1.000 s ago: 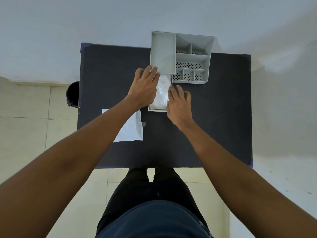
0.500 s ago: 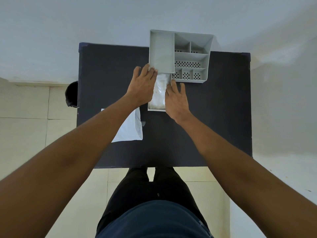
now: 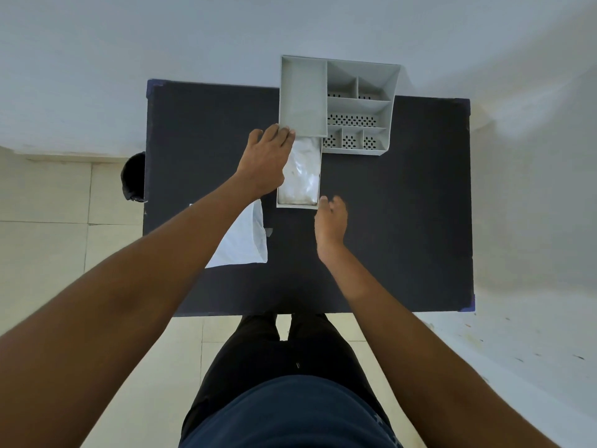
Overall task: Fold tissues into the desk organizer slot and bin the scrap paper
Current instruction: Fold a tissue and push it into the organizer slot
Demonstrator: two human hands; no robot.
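A grey desk organizer (image 3: pixel 358 105) stands at the back edge of the dark table (image 3: pixel 407 221). Its long drawer (image 3: pixel 297 205) is pulled out toward me, and folded white tissues (image 3: pixel 302 176) lie inside it. My left hand (image 3: pixel 263 163) lies flat along the drawer's left wall, fingertips touching the organizer's front edge; it holds nothing. Just off the drawer's near right corner, my right hand (image 3: pixel 331 221) hovers with its fingers loosely curled and empty, slightly blurred. A white sheet (image 3: pixel 245 244) lies on the table, partly under my left forearm.
A black bin (image 3: pixel 134 176) sits on the tiled floor at the table's left edge. The organizer's right side has several small perforated compartments. A white wall runs behind the table. My legs stand at the near edge.
My right hand has drawn back from the drawer's right wall to its near right corner. The left hand stays on the left side, and more of the tissues shows.
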